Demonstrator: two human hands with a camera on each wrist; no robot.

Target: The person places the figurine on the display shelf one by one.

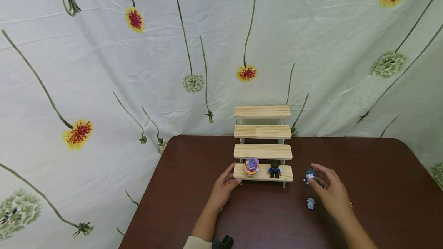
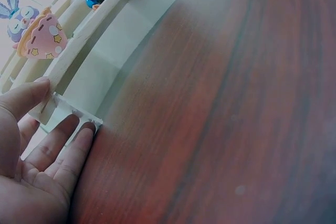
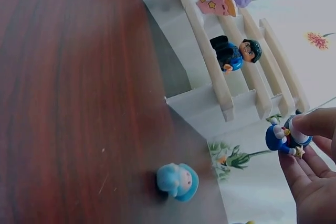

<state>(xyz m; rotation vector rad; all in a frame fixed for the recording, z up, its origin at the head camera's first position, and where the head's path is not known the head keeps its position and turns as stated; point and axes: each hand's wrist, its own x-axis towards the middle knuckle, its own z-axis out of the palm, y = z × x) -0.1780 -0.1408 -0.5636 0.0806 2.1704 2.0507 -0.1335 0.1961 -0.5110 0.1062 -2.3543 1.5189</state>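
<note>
A four-tier wooden display stand (image 1: 263, 151) rises at the back of the table. My left hand (image 1: 224, 190) holds the left end of its lowest step, the thumb at the board's edge and the fingers by the white side support. On that step sit a purple rabbit figurine (image 2: 37, 24) in a pink star-dotted base and a black-haired toy figure (image 3: 236, 54) in blue. To the stand's right, my right hand (image 1: 330, 193) pinches a small dark-blue and white figurine (image 3: 287, 135) between thumb and fingers, above the table. A light-blue figurine (image 1: 310, 203) stands on the table nearby.
The dark reddish-brown table (image 1: 270, 218) has rounded back corners. Behind it hangs a pale cloth (image 1: 155, 57) printed with flowers. Small pale bits of other things peep out around my right hand, mostly hidden by it. The stand's three upper steps rise behind the figurines.
</note>
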